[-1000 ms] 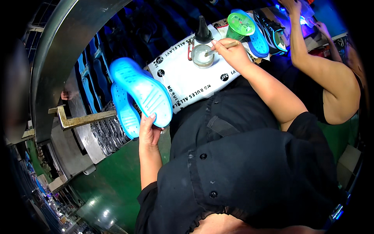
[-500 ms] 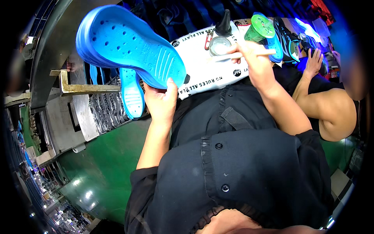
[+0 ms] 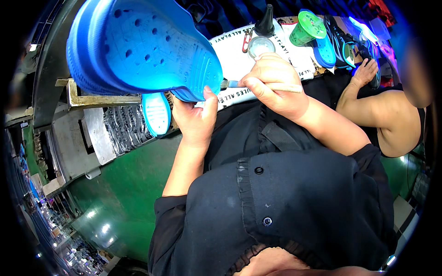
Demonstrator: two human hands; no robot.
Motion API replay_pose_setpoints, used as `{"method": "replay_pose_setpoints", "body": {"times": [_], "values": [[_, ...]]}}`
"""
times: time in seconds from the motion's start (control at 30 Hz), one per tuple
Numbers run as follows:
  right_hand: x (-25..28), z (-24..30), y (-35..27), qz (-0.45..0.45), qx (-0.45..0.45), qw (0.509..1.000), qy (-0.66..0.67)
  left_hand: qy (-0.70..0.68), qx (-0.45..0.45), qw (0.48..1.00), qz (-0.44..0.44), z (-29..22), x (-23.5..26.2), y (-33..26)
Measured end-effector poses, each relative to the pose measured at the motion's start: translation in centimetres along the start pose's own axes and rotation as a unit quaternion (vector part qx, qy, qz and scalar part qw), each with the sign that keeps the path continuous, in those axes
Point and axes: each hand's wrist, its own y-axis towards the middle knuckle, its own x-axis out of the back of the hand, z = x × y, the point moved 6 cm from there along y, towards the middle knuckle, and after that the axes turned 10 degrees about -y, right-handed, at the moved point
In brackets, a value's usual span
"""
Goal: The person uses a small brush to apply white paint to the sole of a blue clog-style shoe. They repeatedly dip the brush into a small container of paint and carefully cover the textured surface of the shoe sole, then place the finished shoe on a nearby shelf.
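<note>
My left hand (image 3: 197, 112) grips a large blue shoe sole (image 3: 152, 50) by its narrower end, thumb on the ribbed inner face. The sole is tilted up, and holes dot its wider part. In my right hand (image 3: 277, 87) is a thin brush (image 3: 234, 84) with a pale handle. Its dark bristles are at the rim of the sole's narrow end; whether they touch it I cannot tell. Just beyond my right hand stands a small round jar (image 3: 261, 46), with a black nozzle bottle (image 3: 265, 23) behind it.
A white printed sheet (image 3: 230, 43) covers the bench. Red snips (image 3: 247, 40), a green cup (image 3: 306, 30), another blue sole (image 3: 325, 51) and a dark shoe (image 3: 338, 41) lie beyond. One more blue sole (image 3: 156, 114) is at left, near a metal bracket (image 3: 103, 100). A co-worker's hand (image 3: 366, 72) is at right.
My right hand has moved left and nearer from beside the jar, bringing the brush to the sole. The held sole has come up closer and tilted. The co-worker's hand has shifted slightly.
</note>
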Motion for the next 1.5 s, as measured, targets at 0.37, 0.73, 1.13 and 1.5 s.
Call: {"method": "replay_pose_setpoints", "body": {"times": [0.37,0.73,1.13,1.5], "values": [[0.3,-0.1,0.1,-0.002,-0.001,1.0,0.007,0.036,-0.027,0.999,0.016,0.4,0.4,-0.4],[0.7,-0.5,-0.2,-0.001,-0.019,1.0,-0.016,0.025,-0.032,0.999,0.006,0.7,0.6,-0.8],[0.4,-0.5,-0.3,0.02,-0.028,0.999,-0.005,0.079,-0.103,0.99,0.047,0.5,0.2,-1.1],[0.0,0.5,-0.1,0.025,-0.013,1.0,-0.012,0.218,-0.084,0.968,0.09,0.0,0.1,-1.2]]}}
